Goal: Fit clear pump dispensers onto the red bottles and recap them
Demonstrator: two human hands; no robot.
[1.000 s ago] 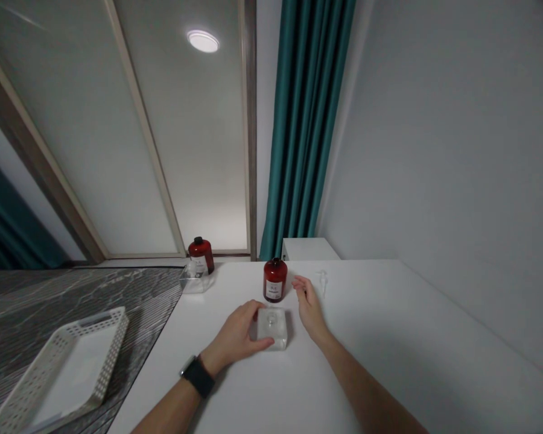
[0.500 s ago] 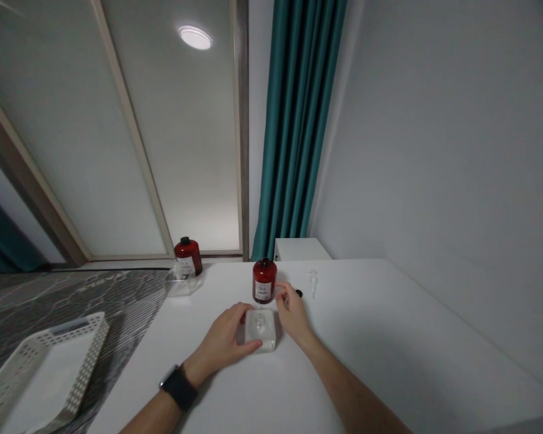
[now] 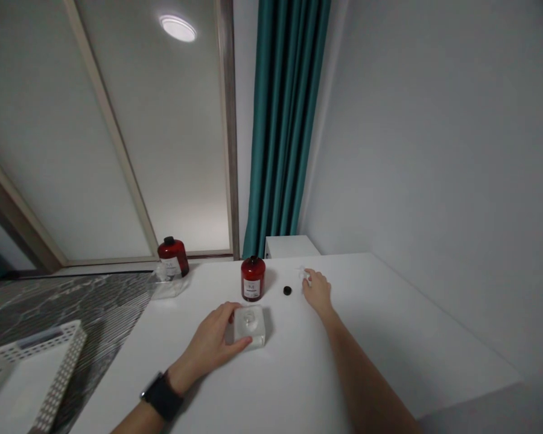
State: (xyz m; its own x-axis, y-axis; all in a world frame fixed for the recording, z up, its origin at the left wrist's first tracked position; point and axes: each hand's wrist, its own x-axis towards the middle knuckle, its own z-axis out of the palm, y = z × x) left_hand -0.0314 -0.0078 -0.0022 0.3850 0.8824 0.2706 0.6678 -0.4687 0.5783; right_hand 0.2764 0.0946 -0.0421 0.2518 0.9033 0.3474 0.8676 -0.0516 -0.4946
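My left hand (image 3: 212,341), with a black watch on its wrist, grips a clear square glass bottle (image 3: 250,326) standing on the white table (image 3: 389,337). My right hand (image 3: 317,290) reaches further back and its fingers close on a small clear pump piece (image 3: 303,273) lying on the table. A small black cap (image 3: 288,290) lies between that hand and a dark red bottle (image 3: 253,278) with a white label, which stands just behind the glass bottle.
A second dark red bottle (image 3: 172,256) stands at the table's back left, behind a clear glass container (image 3: 165,286). A white perforated tray (image 3: 22,374) sits on the grey marbled surface at the left. A teal curtain (image 3: 283,120) hangs behind the table.
My right hand left the red bottle's side, set down a black cap and moved back right to the clear pump piece. The view has shifted right. My left hand stays on the glass bottle.
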